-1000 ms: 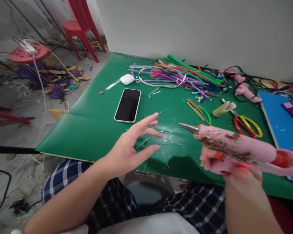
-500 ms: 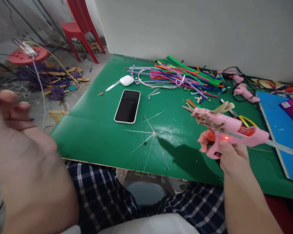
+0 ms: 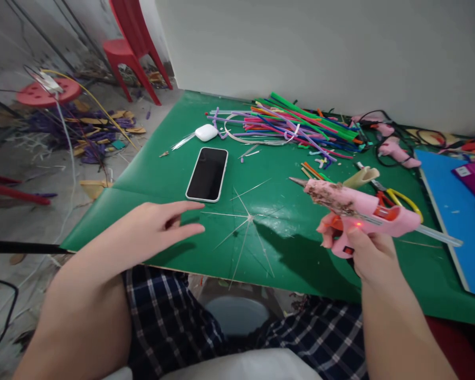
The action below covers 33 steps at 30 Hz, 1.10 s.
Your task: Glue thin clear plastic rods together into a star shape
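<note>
Right grip [image 3: 358,245] is wrapped around the handle of a pink glue gun [image 3: 364,208], fingers pressed together on the trigger side, a red light glowing on its body. The nozzle points left over the green counter [image 3: 150,184], raised above the surface and to the right of the starburst of thin clear sticks [image 3: 248,224] lying flat near the front edge. A clear glue stick pokes out of the gun's back end.

Left hand [image 3: 158,224] is empty, its fingers loosely spread and stretched toward the starburst, fingertips just left of its nearest spoke and not touching it. Half a second ago this hand was lifted close to the camera; now it has come back down low over the counter. The gun has barely shifted in that time. Judging from this, the free hand is returning to the sticks while the gun waits hot.

A phone [image 3: 207,173] lies face up behind the left hand, a white case [image 3: 206,132] beyond it. Coloured rods [image 3: 296,126] are heaped at the back, and scissors [image 3: 399,200] lie behind the gun.
</note>
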### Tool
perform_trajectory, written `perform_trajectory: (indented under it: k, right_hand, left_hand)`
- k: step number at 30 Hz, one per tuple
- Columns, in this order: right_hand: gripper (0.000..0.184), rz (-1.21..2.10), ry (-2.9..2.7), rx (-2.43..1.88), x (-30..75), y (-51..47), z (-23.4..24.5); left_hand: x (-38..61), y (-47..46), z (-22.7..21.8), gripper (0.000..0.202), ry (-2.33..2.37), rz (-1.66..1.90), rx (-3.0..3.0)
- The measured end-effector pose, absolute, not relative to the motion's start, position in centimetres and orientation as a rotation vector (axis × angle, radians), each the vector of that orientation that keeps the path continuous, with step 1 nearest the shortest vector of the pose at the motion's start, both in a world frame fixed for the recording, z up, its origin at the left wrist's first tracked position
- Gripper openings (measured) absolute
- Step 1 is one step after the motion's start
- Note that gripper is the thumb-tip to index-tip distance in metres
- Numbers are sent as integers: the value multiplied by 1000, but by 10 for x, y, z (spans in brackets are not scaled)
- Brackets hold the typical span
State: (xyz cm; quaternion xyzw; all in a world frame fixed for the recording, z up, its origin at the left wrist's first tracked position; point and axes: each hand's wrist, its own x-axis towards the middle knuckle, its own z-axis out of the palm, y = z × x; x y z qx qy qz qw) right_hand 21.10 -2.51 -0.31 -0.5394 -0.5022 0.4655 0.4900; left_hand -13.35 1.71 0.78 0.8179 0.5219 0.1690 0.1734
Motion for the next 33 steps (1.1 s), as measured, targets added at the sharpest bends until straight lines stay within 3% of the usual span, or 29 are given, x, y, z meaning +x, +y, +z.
perform_trajectory:
  k: [2,6,14,21,26,30,33]
  right_hand:
    - [17,1147,-1202,-1289,212,-26,-3]
    - [14,1151,-1181,-1290,214,-28,-2]
    - [19,1078,-1235,-1222,223,-26,-4]
    - [27,1142,-1252,-1201,227,-30,3]
    - [32,1305,-1215,-1239,225,-36,8]
    - [36,1331,-1246,-1218,227,-37,9]
    - [34,1322,-1257,-1203,229,-38,10]
  left_hand:
    - [-138,15,2,44,1553,141,2382]
    - [-144,16,1,30,1576,-57,2464]
    - [-95,8,44,26,1905,846,2149]
    - [-54,22,52,25,1249,1356,1556]
    - [-41,26,67,24,813,1168,1321]
    - [-38,24,73,22,1092,1016,1626]
    - [-36,20,75,30,1365,708,2092]
